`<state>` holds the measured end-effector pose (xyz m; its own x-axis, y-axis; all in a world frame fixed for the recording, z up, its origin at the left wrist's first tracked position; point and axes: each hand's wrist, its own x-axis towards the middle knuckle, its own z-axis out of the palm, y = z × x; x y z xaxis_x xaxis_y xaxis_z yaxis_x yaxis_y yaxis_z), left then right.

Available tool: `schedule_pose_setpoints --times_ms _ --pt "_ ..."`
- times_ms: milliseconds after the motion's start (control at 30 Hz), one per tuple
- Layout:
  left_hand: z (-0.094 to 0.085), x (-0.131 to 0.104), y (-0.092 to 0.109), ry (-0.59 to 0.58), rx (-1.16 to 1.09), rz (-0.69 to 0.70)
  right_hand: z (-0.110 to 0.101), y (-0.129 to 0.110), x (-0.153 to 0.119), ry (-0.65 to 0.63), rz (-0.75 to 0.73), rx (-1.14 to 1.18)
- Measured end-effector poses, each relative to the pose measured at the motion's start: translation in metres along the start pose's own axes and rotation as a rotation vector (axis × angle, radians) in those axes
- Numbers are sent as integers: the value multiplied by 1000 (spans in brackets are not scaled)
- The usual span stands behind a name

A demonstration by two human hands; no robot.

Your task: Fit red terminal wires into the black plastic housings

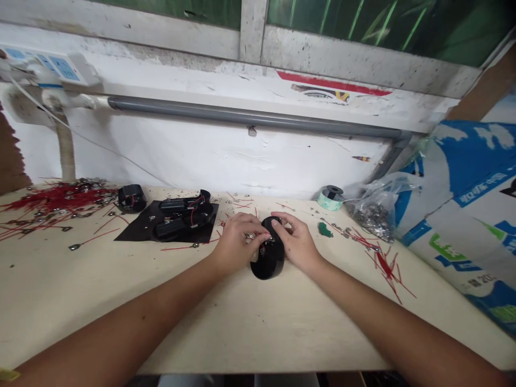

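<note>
A glossy black rounded plastic housing stands on the table in front of me, with small metal parts showing near its middle. My right hand grips its upper right side, the thumb resting on top. At its left, my left hand has thumb and fingertips pinched together over the housing; whatever they pinch is too small to make out. Farther left, black housings with red wires lie on a black sheet. Another black housing sits beside the sheet.
A heap of red wires with metal discs covers the back left. At right are a tape roll, a green piece, a clear bag of metal parts, loose red wires and a blue-white carton. A grey pipe crosses the wall.
</note>
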<state>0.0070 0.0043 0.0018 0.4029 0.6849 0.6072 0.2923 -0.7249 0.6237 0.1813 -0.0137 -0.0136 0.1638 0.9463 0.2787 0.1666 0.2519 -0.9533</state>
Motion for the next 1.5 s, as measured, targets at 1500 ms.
schedule_pose_setpoints --times_ms 1500 --pt "-2 -3 8 -78 189 70 2 2 1 11 -13 -70"
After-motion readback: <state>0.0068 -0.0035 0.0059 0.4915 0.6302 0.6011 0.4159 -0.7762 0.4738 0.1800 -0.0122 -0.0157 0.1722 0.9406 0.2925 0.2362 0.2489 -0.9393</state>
